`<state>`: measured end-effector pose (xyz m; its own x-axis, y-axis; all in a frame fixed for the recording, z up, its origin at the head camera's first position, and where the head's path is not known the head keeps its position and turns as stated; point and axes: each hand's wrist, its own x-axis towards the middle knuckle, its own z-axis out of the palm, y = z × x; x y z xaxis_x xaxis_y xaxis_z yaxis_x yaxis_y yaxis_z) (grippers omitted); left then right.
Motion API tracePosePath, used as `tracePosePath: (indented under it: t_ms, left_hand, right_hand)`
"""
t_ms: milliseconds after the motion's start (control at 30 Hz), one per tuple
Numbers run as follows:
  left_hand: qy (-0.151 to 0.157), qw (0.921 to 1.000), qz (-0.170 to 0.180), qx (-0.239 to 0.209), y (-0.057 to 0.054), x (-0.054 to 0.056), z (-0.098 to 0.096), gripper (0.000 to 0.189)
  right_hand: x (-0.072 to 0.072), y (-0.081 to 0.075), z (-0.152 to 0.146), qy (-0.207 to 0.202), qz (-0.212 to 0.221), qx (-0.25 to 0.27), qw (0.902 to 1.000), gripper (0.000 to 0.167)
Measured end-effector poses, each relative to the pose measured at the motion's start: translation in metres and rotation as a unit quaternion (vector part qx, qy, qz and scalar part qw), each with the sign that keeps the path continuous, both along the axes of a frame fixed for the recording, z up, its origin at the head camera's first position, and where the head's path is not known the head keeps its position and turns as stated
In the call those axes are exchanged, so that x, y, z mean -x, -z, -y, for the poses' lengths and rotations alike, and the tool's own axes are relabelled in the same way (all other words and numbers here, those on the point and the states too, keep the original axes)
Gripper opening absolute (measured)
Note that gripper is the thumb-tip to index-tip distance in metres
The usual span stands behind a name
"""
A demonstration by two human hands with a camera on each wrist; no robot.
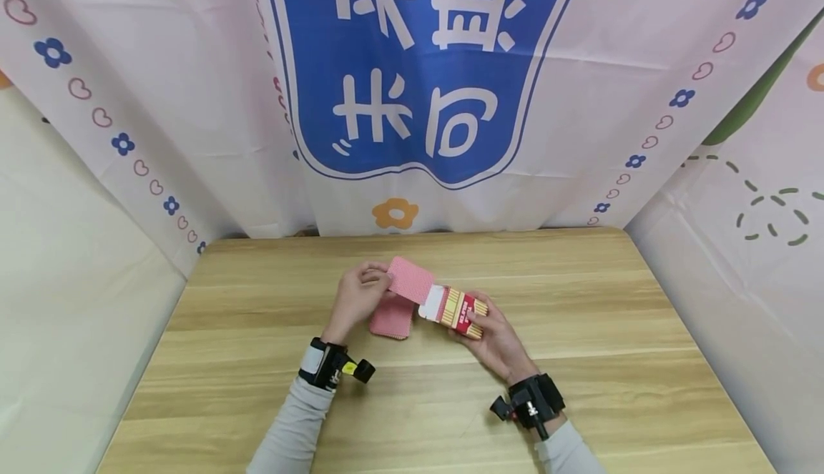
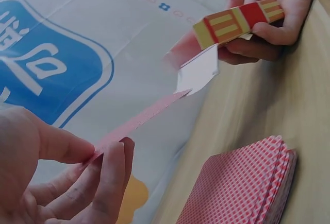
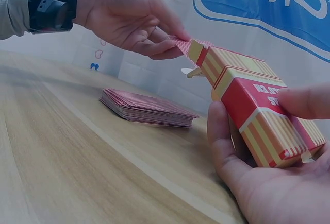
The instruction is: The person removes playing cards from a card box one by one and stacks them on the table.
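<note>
My left hand (image 1: 359, 295) pinches a pink-and-white patterned playing card (image 1: 410, 280) between thumb and fingers. Seen in the left wrist view, the far end of that card (image 2: 147, 113) meets the white open flap (image 2: 201, 70) of a card box. The box (image 1: 465, 313), striped red and yellow, is gripped in my right hand (image 1: 498, 345), thumb on its printed face, its open end turned toward the left hand. Below the card, a deck of playing cards (image 3: 147, 108) lies face down in a slightly uneven stack, partly hidden from the head camera.
The wood-grain table (image 1: 438, 417) spans the space under both hands. Behind it hangs a white printed cloth (image 1: 579, 116) with a blue emblem, and pale cloth walls stand at both sides. Each wrist wears a strap with a small black camera.
</note>
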<state>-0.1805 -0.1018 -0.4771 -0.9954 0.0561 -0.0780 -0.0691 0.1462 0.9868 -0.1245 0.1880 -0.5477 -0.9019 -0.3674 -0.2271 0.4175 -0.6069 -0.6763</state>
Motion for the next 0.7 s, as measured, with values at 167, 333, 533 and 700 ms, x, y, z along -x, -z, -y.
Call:
tracePosePath:
  t_ms: [167,333,533,700]
  left_hand:
    - [-0.012,0.9999,-0.007,0.004,-0.003,0.003,0.006,0.029]
    - [-0.037,0.9993,-0.008,0.006,-0.002,0.006,0.011,0.029]
    - [-0.059,0.9981,-0.008,0.016,0.004,0.009,0.017,0.03]
    - [-0.057,0.9964,-0.011,0.061,0.01,0.009,0.016,0.025]
  right_hand:
    - [0.001,0.0,0.0,0.0,-0.005,-0.001,1.0,0.059]
    - [0.002,0.001,0.0,0.0,-0.005,0.0,1.0,0.057]
    - [0.001,0.001,0.0,0.003,-0.003,0.0,1.0,0.052]
    - [0.001,0.002,0.0,0.004,0.0,-0.001,1.0,0.05]
